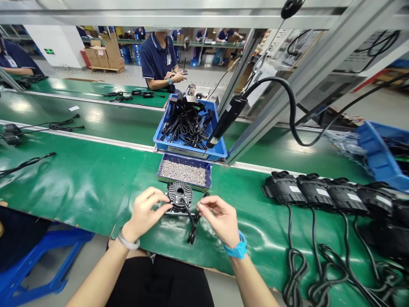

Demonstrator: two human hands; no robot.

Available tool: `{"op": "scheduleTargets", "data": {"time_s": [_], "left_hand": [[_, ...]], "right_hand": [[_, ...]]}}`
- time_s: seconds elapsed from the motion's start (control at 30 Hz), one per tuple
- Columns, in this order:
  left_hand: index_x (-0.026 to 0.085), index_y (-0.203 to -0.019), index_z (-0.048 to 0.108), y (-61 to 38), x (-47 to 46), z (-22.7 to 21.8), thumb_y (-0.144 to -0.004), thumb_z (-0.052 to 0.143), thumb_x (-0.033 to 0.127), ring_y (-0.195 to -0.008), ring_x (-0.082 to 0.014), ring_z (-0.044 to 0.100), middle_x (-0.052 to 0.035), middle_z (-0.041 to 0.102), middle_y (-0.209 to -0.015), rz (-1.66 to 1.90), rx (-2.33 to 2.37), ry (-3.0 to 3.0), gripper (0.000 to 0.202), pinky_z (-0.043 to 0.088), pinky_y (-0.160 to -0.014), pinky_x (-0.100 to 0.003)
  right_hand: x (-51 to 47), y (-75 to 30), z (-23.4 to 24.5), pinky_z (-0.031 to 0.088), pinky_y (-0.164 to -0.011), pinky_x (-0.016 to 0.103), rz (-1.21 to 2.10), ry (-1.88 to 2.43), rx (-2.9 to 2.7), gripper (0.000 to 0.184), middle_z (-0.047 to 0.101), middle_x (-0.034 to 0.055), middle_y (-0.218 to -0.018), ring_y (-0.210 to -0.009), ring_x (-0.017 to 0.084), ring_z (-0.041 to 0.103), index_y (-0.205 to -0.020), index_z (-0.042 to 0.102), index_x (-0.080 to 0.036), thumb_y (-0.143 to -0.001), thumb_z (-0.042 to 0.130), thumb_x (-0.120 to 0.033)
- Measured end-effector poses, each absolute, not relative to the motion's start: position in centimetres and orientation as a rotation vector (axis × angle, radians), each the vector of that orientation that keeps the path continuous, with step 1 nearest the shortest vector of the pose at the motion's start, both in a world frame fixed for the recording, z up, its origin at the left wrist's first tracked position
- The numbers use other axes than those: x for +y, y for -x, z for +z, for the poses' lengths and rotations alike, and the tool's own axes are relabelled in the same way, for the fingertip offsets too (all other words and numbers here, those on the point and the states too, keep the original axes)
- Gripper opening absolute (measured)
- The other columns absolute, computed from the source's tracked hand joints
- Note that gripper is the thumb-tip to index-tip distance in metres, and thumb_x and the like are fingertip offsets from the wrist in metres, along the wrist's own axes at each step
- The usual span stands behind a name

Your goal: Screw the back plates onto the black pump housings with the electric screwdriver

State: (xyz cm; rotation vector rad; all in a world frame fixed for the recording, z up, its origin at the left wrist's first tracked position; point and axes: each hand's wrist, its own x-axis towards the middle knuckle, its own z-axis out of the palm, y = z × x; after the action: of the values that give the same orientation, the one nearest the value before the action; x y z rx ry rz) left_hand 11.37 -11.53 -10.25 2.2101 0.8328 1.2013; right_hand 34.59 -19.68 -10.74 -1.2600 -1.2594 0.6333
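Observation:
A round black ribbed housing [180, 195] with a central hole lies on the green bench in front of me. My left hand [147, 209] is at its left edge, with thumb and forefinger curved against the rim. From the housing runs a short black cable [192, 230], folded into a bundle towards me. My right hand [220, 214] is pinched at the upper part of this cable, right of the housing; whether a smaller part is between the fingertips I cannot make out. Just behind the housing stands a blue tray of small metal screws [183, 171].
Behind the screws sits a blue bin [223, 150] of black cables. A black electric screwdriver [227, 120] hangs above it on a cord. Several black housings [316, 192] with coiled cables line the right. Metal posts cross the bench. A co-worker [159, 59] stands opposite.

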Motion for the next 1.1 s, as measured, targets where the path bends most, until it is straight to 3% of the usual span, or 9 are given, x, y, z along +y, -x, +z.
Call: {"op": "scheduleTargets", "data": {"time_s": [0.13,0.2,0.3,0.53,0.9,1.1], "left_hand": [[0.022,-0.125,0.07,-11.5,-10.2,-11.6,-0.076,0.089,0.041,-0.118,-0.0272,0.068,-0.0117,0.07,-0.129,0.961,0.839,-1.84,0.056,0.06,-0.096,-0.038],[0.022,-0.132,0.067,-11.6,-9.5,-12.2,-0.072,0.091,0.045,-0.125,-0.0293,0.066,-0.0125,0.069,-0.135,0.869,0.795,-1.707,0.069,0.055,-0.107,-0.043],[0.02,-0.132,0.069,-11.9,-8.9,-12.7,-0.065,0.095,0.049,-0.123,-0.0305,0.068,-0.0133,0.072,-0.132,0.802,0.755,-1.539,0.078,0.05,-0.113,-0.045],[0.019,-0.126,0.074,-12.2,-8.5,-13.2,-0.054,0.1,0.05,-0.121,-0.0312,0.068,-0.0133,0.075,-0.128,0.793,0.758,-1.404,0.083,0.05,-0.112,-0.043],[0.018,-0.125,0.075,-12.2,-8.3,-13.6,-0.051,0.1,0.05,-0.122,-0.0324,0.067,-0.0138,0.075,-0.126,0.784,0.765,-1.402,0.084,0.048,-0.113,-0.043],[0.019,-0.125,0.075,-12.3,-8.2,-13.7,-0.051,0.101,0.05,-0.122,-0.0322,0.067,-0.0134,0.075,-0.127,0.789,0.76,-1.393,0.084,0.047,-0.113,-0.042]], "right_hand": [[-19.4,-34.5,-11.0,0.061,-0.067,0.028,0.325,1.134,-1.558,0.013,0.077,0.0047,-0.078,-0.072,0.017,0.073,-0.084,0.076,-0.022,-0.09,0.069,-0.014],[-19.1,-34.8,-11.4,0.058,-0.067,0.027,0.196,1.082,-1.673,0.016,0.076,0.0048,-0.08,-0.072,0.017,0.071,-0.09,0.077,-0.023,-0.091,0.068,-0.01],[-18.9,-35.2,-11.7,0.051,-0.06,0.027,0.039,1.042,-1.791,0.019,0.072,0.0049,-0.077,-0.067,0.015,0.064,-0.1,0.078,-0.021,-0.093,0.067,-0.008],[-18.5,-35.3,-11.7,0.046,-0.057,0.027,-0.085,0.983,-1.892,0.012,0.069,0.0046,-0.074,-0.065,0.015,0.057,-0.102,0.071,-0.017,-0.097,0.063,-0.01],[-18.0,-35.5,-11.8,0.047,-0.057,0.027,-0.099,0.966,-1.936,0.01,0.071,0.0054,-0.074,-0.065,0.015,0.06,-0.098,0.068,-0.016,-0.101,0.059,-0.014],[-17.9,-35.8,-12.0,0.046,-0.056,0.028,-0.094,0.936,-1.956,0.017,0.072,0.0045,-0.074,-0.063,0.015,0.062,-0.108,0.073,-0.019,-0.099,0.06,-0.014]]}}
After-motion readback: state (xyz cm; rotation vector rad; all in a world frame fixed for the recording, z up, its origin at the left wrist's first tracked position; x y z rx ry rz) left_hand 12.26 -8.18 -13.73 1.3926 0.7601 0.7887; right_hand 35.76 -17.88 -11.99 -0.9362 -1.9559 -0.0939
